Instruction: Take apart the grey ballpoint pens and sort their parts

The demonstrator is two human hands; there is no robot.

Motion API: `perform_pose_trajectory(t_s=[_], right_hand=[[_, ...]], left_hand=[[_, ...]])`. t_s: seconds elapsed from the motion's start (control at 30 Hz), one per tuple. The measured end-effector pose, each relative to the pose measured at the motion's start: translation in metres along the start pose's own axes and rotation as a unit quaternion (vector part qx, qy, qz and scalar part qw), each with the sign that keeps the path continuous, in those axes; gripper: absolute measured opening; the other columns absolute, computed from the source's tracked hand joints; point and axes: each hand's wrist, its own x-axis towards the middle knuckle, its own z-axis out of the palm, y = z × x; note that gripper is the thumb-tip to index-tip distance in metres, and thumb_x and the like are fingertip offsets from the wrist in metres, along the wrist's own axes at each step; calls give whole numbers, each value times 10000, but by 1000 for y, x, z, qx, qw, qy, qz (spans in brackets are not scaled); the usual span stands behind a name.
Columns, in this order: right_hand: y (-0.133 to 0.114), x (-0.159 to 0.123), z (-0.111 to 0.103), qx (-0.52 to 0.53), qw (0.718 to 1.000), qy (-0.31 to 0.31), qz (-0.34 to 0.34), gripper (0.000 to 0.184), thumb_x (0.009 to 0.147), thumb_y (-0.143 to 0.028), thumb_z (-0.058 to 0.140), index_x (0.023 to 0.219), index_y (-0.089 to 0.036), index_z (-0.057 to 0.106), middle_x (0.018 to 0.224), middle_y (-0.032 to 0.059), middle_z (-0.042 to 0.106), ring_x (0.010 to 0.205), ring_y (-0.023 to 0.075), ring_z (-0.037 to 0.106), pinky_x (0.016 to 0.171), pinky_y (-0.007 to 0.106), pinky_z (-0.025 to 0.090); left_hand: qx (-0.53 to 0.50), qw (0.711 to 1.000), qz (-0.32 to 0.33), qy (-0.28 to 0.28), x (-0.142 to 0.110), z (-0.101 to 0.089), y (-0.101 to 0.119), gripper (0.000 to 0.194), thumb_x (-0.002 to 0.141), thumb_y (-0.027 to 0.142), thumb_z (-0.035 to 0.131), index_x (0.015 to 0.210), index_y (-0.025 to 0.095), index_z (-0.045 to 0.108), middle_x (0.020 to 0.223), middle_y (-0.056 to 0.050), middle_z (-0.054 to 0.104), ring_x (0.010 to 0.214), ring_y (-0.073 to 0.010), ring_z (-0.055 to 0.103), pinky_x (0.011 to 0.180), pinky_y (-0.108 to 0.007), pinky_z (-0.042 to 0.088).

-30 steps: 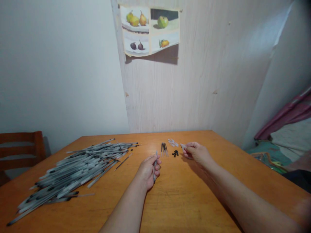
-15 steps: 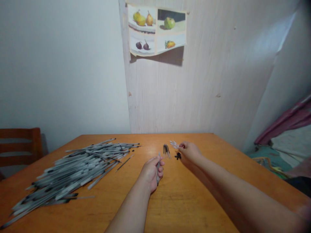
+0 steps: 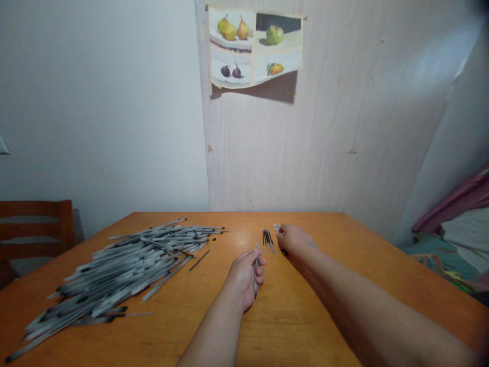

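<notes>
My left hand [image 3: 246,272] is closed around a thin grey pen barrel [image 3: 255,269], held upright over the middle of the orange wooden table [image 3: 290,316]. My right hand [image 3: 293,238] rests further back with its fingers curled over a small pile of clear caps [image 3: 275,227]; what the fingers hold cannot be made out. A few dark ink refills [image 3: 268,239] lie side by side between the two hands. A big heap of grey pens [image 3: 122,267] spreads across the table's left half.
A wooden chair [image 3: 36,234] stands at the table's left. A fruit poster [image 3: 254,46] hangs on the pale panel wall behind. Bedding and pink cloth [image 3: 454,214] lie to the right, beyond the table edge.
My right hand has moved left and back from beside the small black parts onto the clear caps, now covering the black parts. The left hand kept its grip on the pen barrel.
</notes>
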Motion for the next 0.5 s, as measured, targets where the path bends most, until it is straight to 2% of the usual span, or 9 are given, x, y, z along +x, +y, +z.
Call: perform_pose_trajectory(t_s=[0.27,0.5], right_hand=[[-3,2,3,-36,999,-12,-6,273,917,-329,527,1051,-203,728,1054,164,752,974,285,705,792,349,479],[-4,3,5,-23,1000,0,-1,258,913,-304,523,1029,-188,722,1034,170,753,957,286,704,775,344,465]], left_hand=[[9,1000,0,12,-1,2,0,145,902,283,610,958,150,603,719,10,570,445,-34,388,405,-160,228],[14,1000,-1,11,-1,2,1,141,912,282,588,945,145,598,723,7,570,449,-34,385,404,-165,222]])
